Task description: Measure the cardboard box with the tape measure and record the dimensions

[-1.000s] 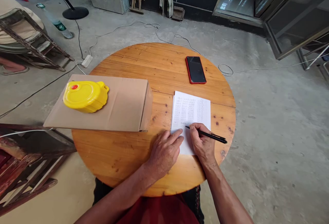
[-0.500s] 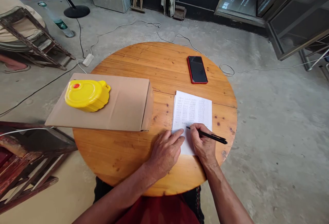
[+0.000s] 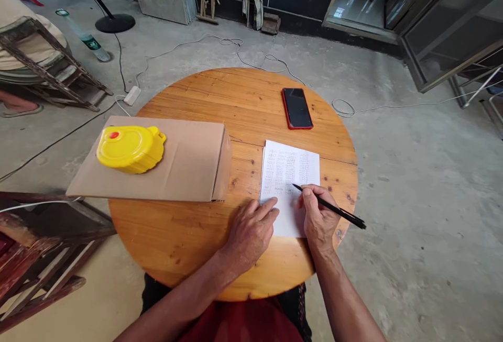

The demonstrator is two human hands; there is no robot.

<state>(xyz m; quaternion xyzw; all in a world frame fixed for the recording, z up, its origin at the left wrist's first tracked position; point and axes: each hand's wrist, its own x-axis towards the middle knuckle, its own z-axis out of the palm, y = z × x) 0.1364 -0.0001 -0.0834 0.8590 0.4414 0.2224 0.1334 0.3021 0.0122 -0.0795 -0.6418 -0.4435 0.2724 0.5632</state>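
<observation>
A white sheet of paper with rows of small writing lies on the round wooden table. My right hand is closed round a black pen, whose tip rests on the lower written lines. My left hand lies flat on the table with fingers stretched out, its fingertips pressing the paper's lower left edge.
A red-cased phone lies face up beyond the paper. A cardboard box on the table's left carries a yellow plastic container. Wooden frames stand at left; cables and a bottle lie on the concrete floor.
My right hand has shifted slightly right along the line, with the pen tip moving rightward on the paper. The left hand stays put.
</observation>
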